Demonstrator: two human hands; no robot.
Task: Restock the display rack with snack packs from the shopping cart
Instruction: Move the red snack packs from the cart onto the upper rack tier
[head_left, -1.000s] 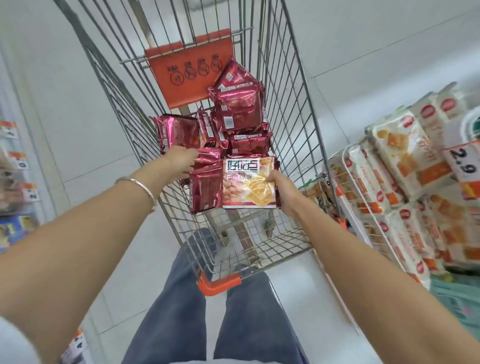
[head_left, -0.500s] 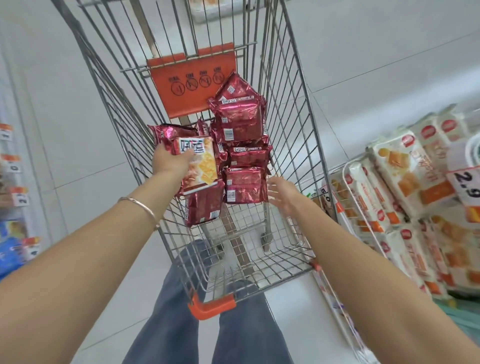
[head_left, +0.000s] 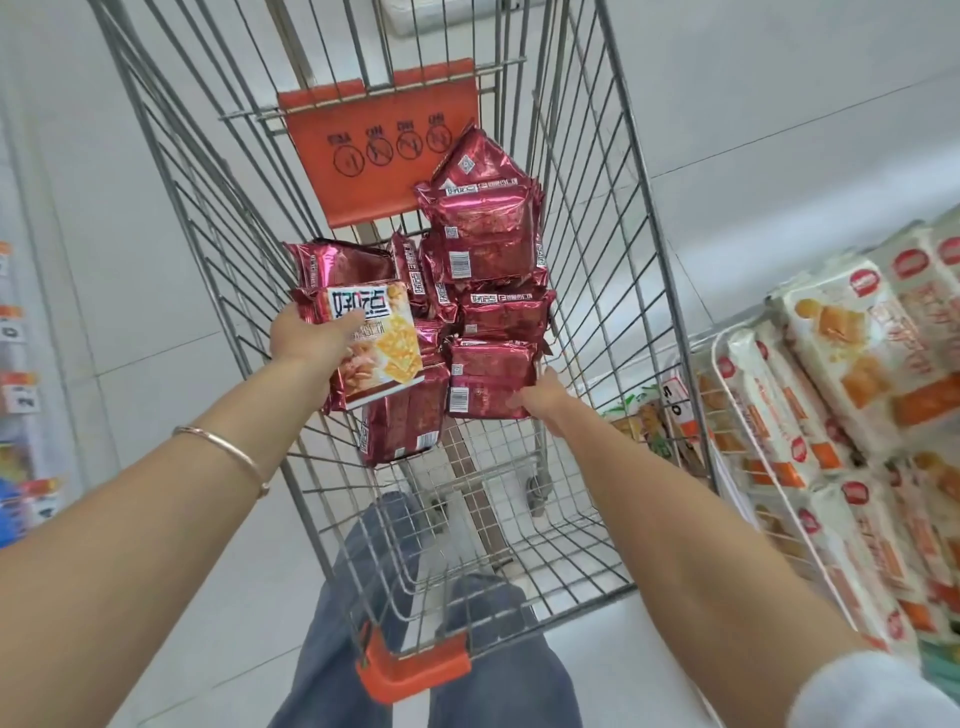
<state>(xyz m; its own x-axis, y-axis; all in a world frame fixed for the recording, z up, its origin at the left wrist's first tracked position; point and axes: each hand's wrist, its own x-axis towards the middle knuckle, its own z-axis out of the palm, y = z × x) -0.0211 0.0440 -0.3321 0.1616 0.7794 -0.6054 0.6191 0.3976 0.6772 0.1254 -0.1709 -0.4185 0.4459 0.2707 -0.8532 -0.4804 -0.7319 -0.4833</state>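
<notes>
The wire shopping cart (head_left: 613, 291) fills the aisle in front of the person: thin steel rods in an open grid, with an orange plastic flap (head_left: 379, 150) hanging on the far end. To the right stands the display rack (head_left: 719, 358), white wire, stacked with soft white-and-orange bags. The snack packs (head_left: 483, 249) lie heaped at the cart's far end, flat squarish pillows of crinkled, glossy red foil, some on edge and leaning on each other.

The left hand (head_left: 306, 338) is clamped on one pack (head_left: 379, 353), printed face up, thumb across its top edge. The right hand (head_left: 548, 402) touches the lower right corner of the nearest pack (head_left: 491, 376). It is blurred, so I cannot tell whether the fingers have closed.

To my eye the heap is the risk. Slick foil slides easily, and pulling a low pack could tip the ones leaning above it. A corner pinch may also slip, and crackers inside would break under a hard squeeze. The thin metal bangle (head_left: 228, 447) could snag a rod.
</notes>
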